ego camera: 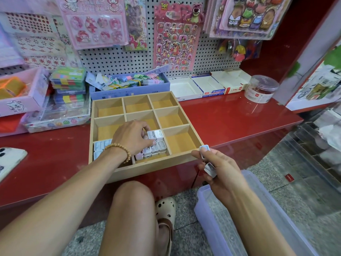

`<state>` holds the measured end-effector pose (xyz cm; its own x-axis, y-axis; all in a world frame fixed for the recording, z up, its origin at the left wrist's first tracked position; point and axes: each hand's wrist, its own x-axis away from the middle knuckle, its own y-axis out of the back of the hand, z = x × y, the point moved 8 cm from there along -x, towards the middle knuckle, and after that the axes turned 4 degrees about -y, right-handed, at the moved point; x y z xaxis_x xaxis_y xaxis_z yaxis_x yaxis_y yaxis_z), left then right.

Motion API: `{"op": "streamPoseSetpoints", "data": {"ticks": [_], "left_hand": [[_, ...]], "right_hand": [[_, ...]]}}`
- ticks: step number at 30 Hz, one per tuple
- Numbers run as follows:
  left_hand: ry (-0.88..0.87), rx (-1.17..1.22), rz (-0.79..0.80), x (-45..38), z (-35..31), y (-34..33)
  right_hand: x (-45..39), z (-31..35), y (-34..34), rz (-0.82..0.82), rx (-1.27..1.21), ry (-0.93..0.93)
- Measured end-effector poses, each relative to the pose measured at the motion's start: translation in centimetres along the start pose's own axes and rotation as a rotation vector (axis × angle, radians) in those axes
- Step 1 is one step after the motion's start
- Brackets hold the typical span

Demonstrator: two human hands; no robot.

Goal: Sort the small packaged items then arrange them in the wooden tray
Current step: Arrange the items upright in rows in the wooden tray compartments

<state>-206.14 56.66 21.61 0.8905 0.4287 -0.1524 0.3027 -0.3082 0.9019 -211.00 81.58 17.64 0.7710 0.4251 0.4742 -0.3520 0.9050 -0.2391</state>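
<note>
Head view shows the small packaged items point(156, 144) packed in rows in the near middle compartment of the wooden tray point(147, 166), which sits on the red counter point(230, 115). The left hand point(132, 138) reaches into that compartment, fingers curled around one pack among the rows. The right hand point(216, 167), just off the tray's near right corner, pinches two spare packs point(204, 149). Pressing a pack in crooked could likely tip its neighbours, and the loosely held spares may slip into the clear bin point(258, 215) below.
</note>
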Motion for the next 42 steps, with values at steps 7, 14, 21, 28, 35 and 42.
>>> {"op": "streamPoseSetpoints", "data": {"ticks": [7, 14, 21, 28, 35, 42], "left_hand": [[0.014, 0.054, 0.001, 0.1, 0.0, 0.3], [-0.351, 0.357, -0.173, 4.6, -7.4, 2.8], [-0.402, 0.384, -0.195, 6.8, -10.3, 2.9], [-0.185, 0.217, -0.22, 5.7, -4.7, 3.7], [0.037, 0.116, -0.085, 4.1, 2.1, 3.6], [0.005, 0.083, -0.034, 2.3, 1.8, 2.4]], "right_hand": [[0.4, 0.9, -0.4, -0.005, 0.045, 0.061], [1.5, 2.0, -1.6, -0.03, 0.107, 0.131], [2.7, 2.7, -3.3, 0.058, 0.308, 0.202], [1.6, 2.9, -3.4, 0.074, 0.048, 0.041], [2.2, 3.3, 1.2, 0.086, -0.115, 0.126], [3.4, 2.9, 4.0, -0.05, 0.153, 0.199]]}}
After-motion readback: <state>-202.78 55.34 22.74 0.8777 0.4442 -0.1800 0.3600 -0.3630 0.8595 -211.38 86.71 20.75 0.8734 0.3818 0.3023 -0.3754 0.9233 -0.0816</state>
